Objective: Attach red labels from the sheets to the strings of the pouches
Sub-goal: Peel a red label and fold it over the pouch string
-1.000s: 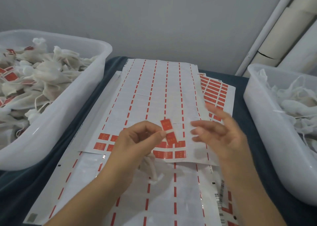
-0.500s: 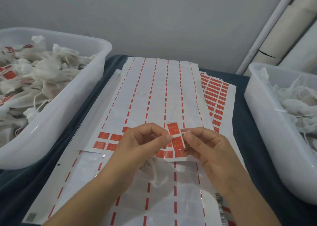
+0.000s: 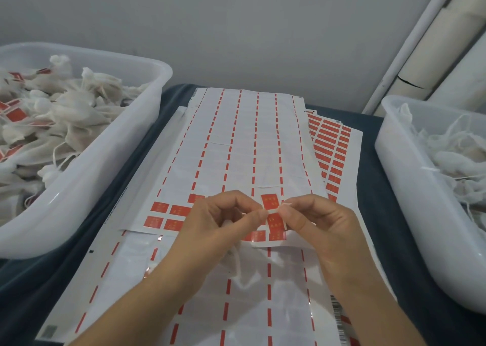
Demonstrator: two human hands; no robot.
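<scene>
1. Left hand (image 3: 218,219) raised over the label sheets, thumb and forefinger pinched together on the left edge of a small red rectangular paper label (image 3: 271,209) with a white band across its middle.
2. Right hand (image 3: 318,222) level with it, thumb and forefinger pinched on a thin white string (image 3: 285,204) at the label's right edge; string end curling out just above the fingertips.
3. Label held upright between the 2 hands, above the near end of the top sheet.
4. White gauze drawstring pouch (image 3: 240,264) hanging below the left palm, lying partly on the lower sheet; how it is held cannot be told.
5. Long white backing sheet with red dashed lines (image 3: 236,140) mostly stripped, a few red labels left at its near end; a second, similar stripped sheet (image 3: 263,306) beneath it, nearer the camera.
6. Sheet still full of red labels (image 3: 334,145) tucked under the right edge of the top sheet.
7. Translucent white plastic tub on the left (image 3: 110,166) heaped with pouches, several bearing red labels.
8. Matching translucent tub on the right (image 3: 410,188) holding pouches and loose strings.
9. All resting on a table covered with dark blue cloth (image 3: 368,188).
</scene>
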